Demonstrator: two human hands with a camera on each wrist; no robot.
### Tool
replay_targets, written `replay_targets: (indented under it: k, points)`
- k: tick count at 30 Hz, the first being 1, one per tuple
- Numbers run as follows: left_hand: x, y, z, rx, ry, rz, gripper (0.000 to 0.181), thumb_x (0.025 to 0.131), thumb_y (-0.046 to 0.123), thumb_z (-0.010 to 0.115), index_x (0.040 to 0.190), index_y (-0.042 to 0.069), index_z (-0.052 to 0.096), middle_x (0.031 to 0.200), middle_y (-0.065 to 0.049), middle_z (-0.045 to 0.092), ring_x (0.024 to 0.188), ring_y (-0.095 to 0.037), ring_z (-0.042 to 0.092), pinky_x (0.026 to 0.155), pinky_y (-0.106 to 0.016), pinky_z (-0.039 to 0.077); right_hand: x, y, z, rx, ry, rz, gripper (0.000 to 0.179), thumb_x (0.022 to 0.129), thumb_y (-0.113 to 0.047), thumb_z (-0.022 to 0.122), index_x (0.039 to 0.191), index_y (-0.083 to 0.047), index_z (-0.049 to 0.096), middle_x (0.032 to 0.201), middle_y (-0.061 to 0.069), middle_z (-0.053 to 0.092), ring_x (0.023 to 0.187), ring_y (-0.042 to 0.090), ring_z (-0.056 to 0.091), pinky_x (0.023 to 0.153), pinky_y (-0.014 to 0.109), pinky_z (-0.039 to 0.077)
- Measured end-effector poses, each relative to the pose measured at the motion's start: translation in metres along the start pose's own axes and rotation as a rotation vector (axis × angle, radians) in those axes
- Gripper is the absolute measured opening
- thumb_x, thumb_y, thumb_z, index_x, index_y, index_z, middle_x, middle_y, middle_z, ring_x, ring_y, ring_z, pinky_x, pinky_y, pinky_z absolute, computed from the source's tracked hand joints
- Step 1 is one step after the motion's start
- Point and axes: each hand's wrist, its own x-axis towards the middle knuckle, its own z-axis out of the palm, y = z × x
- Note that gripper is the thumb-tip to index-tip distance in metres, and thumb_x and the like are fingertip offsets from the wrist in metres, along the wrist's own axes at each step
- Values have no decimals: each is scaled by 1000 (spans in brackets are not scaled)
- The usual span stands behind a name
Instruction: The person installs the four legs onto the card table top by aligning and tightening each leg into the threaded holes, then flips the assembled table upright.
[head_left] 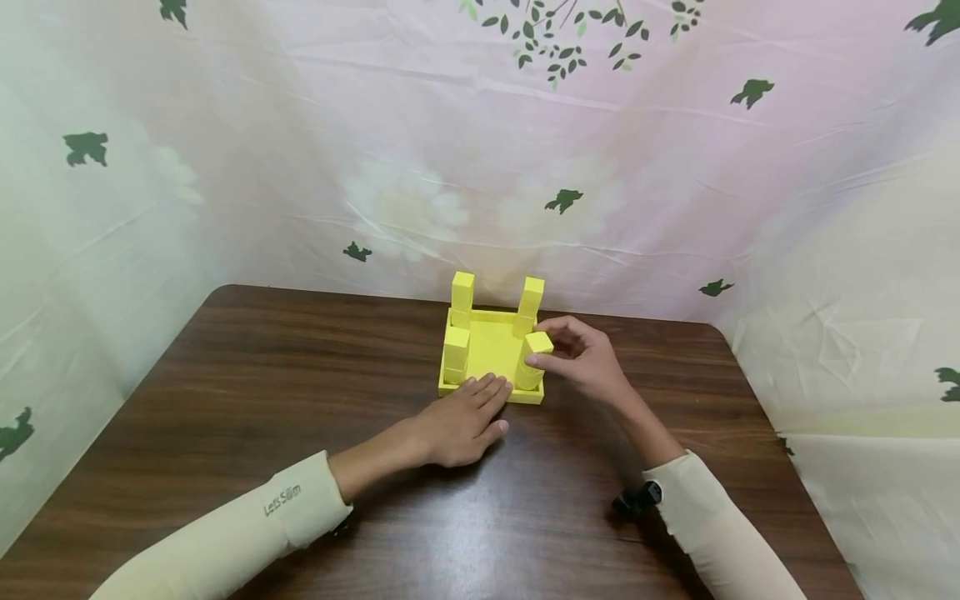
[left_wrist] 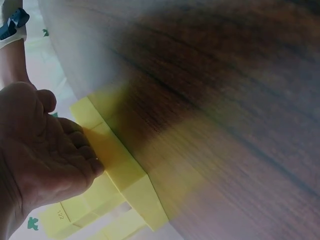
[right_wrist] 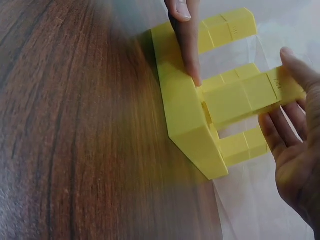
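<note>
A square yellow tray [head_left: 492,343] sits toward the back of the table, with a yellow column of stacked blocks standing at each corner. My left hand [head_left: 465,423] lies palm down, its fingers straight and their tips at the tray's front rim. At the front right corner, my right hand [head_left: 591,364] grips the upper part of a block column [right_wrist: 235,102], thumb on one side and fingers on the other. Small dark markings show near that column's top in the right wrist view. The front left column [head_left: 456,354] stands close beyond the left fingertips.
The brown wood-grain table [head_left: 300,375] extends to both sides and in front of the tray. Behind it hangs a pale cloth [head_left: 285,167] printed with leaves and birds. The two back columns [head_left: 462,296] rise near this cloth. A dark wrist camera [head_left: 637,500] sits at the right cuff.
</note>
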Motion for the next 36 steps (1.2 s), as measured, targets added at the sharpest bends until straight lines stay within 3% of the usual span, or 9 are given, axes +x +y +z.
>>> replay_targets:
  k: [4,11,17,22,28,36]
  points:
    - [-1,0,1,7,6,-5,67,125,40,32,180,4,20,190,-17,17,179,-34,12,147,-51,14,1,2,3,-40,36,14,40,92,0,92,129,-2,75,118,2,80,101,15,76,89,21,64]
    - [0,0,3,9,6,-7,67,125,40,33,180,4,20,190,-17,17,179,-34,12,147,-51,15,-1,3,-4,13,-129,-104,48,104,7,72,151,2,67,147,26,72,133,7,70,102,20,61]
    - [1,-1,3,17,-1,-4,67,125,41,32,180,4,20,190,-16,17,179,-33,12,147,-51,15,-2,5,-9,41,-175,-136,47,104,10,68,152,10,64,144,29,74,130,3,74,101,19,63]
    - [1,-2,3,17,-7,-1,67,125,41,31,180,4,20,190,-17,16,179,-34,12,147,-51,15,-3,5,-8,37,-119,-74,46,103,8,74,149,7,68,136,27,78,120,5,77,96,21,66]
    - [1,-1,1,11,-10,2,67,125,40,32,180,4,19,190,-17,16,179,-35,12,147,-51,14,-3,1,-3,-20,-20,39,48,96,0,88,142,-4,75,136,13,80,110,7,77,95,21,65]
    - [0,-1,0,3,-11,5,67,125,40,31,180,4,19,190,-18,16,179,-35,11,147,-52,14,0,5,5,-67,59,-5,43,89,2,94,126,-1,73,115,7,78,100,12,73,89,20,63]
